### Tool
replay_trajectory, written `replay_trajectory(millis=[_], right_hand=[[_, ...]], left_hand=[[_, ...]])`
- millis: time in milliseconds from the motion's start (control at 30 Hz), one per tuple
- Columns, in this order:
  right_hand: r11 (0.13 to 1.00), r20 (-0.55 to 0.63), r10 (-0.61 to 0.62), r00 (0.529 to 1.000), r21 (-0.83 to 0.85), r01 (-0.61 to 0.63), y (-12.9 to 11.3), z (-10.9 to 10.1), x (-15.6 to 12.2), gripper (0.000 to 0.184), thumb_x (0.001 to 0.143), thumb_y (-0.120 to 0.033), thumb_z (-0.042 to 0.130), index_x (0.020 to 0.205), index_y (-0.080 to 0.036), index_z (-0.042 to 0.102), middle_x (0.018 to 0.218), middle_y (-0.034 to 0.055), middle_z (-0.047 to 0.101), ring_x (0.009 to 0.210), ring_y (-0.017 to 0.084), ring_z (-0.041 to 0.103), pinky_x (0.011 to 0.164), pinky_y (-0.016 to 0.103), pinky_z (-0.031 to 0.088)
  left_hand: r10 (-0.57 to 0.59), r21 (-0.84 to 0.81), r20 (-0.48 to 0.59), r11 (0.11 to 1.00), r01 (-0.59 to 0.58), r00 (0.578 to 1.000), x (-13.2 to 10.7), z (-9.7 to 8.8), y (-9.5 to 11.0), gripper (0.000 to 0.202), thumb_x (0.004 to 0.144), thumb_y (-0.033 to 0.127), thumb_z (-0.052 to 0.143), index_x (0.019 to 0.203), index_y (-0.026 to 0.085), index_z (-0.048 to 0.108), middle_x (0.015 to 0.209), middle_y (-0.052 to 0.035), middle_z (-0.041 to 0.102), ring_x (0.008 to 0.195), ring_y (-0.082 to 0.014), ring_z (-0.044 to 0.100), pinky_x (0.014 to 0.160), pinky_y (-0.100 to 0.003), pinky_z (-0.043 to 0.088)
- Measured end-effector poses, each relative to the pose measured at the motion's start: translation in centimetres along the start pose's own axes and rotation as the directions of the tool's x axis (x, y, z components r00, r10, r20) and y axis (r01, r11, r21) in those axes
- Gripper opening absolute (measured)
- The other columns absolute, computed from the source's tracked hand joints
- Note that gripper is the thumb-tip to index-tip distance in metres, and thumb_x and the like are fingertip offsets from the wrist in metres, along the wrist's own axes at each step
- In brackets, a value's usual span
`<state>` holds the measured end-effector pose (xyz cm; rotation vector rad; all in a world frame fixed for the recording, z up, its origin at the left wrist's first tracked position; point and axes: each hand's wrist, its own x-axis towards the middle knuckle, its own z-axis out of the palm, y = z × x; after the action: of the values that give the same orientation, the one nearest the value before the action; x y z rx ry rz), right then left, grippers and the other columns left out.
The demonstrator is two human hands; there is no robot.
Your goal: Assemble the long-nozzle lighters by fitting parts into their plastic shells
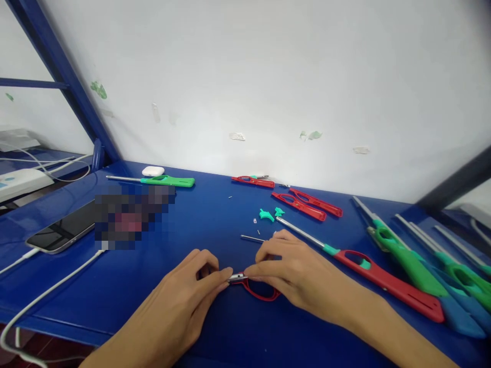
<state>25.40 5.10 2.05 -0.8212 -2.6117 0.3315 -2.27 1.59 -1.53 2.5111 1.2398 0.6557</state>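
Note:
My left hand [190,286] and my right hand [291,271] meet low over the blue table [172,306]. Between their pinched fingertips is a short silver metal piece [237,277] set into a red plastic lighter shell [263,292], whose loop shows under my right fingers. Both hands have closed fingers on this part. Just beyond my right hand lie a loose metal rod [251,238] and two small teal trigger pieces [270,214].
A whole red lighter with a metal tube [368,268] lies to the right, with green and blue ones [422,266] beyond. Red shell halves [307,203] sit farther back. A green lighter [169,180], white earbud case [153,170], phone [63,232] and white cables lie left.

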Motion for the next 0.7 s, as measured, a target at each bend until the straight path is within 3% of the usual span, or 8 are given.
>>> replay_trajectory(millis=[133,267,433,567,700], right_hand=[[1.0,0.016,-0.002,1.0,-0.017,0.002,0.0,0.2,-0.1,0.032,0.112,-0.018,0.056,0.125,-0.029,0.083,0.104,0.0065,0.074,0.088,0.021,0.062,0.082,0.035,0.05],[1.0,0.037,0.031,0.999,-0.001,-0.031,-0.3,0.1,0.1,0.03,0.113,-0.024,0.056,0.123,-0.028,0.084,0.107,0.0068,0.076,0.093,0.022,0.065,0.087,0.038,0.052],[0.988,0.039,0.152,0.988,0.018,-0.153,0.1,-1.2,-0.1,0.032,0.112,-0.036,0.062,0.139,-0.025,0.076,0.119,0.008,0.079,0.111,0.026,0.071,0.105,0.044,0.05],[0.972,0.069,0.233,0.97,0.03,-0.235,1.0,-2.3,-0.7,0.031,0.106,-0.048,0.07,0.128,-0.028,0.08,0.113,0.0048,0.081,0.105,0.026,0.074,0.102,0.043,0.052],[0.967,0.123,0.234,0.964,0.071,-0.244,1.8,-2.3,-0.5,0.02,0.111,-0.039,0.065,0.112,-0.028,0.081,0.112,0.0004,0.081,0.104,0.021,0.074,0.094,0.037,0.051]], left_hand=[[-0.013,0.01,-0.035,1.0,0.014,0.999,0.1,-0.4,0.2,0.034,0.116,0.027,0.044,0.115,0.031,0.077,0.107,-0.0019,0.069,0.092,-0.0159,0.069,0.083,-0.026,0.058],[-0.007,0.027,-0.05,1.0,0.008,0.999,0.2,-0.2,0.1,0.036,0.116,0.028,0.043,0.116,0.031,0.079,0.106,-0.0028,0.069,0.092,-0.0168,0.069,0.082,-0.027,0.058],[0.029,0.036,-0.103,0.999,-0.025,0.994,0.4,0.0,-0.4,0.036,0.115,0.028,0.044,0.12,0.03,0.08,0.107,-0.0041,0.07,0.094,-0.0185,0.069,0.083,-0.029,0.059],[0.025,0.034,-0.124,0.999,-0.021,0.992,0.5,-0.1,-1.2,0.032,0.115,0.03,0.049,0.124,0.033,0.079,0.107,-0.0024,0.07,0.093,-0.017,0.07,0.081,-0.028,0.057],[0.015,0.028,-0.127,1.0,-0.012,0.992,0.6,-0.3,-1.5,0.031,0.115,0.031,0.05,0.127,0.034,0.079,0.11,-0.0018,0.069,0.097,-0.0176,0.07,0.086,-0.029,0.056]])
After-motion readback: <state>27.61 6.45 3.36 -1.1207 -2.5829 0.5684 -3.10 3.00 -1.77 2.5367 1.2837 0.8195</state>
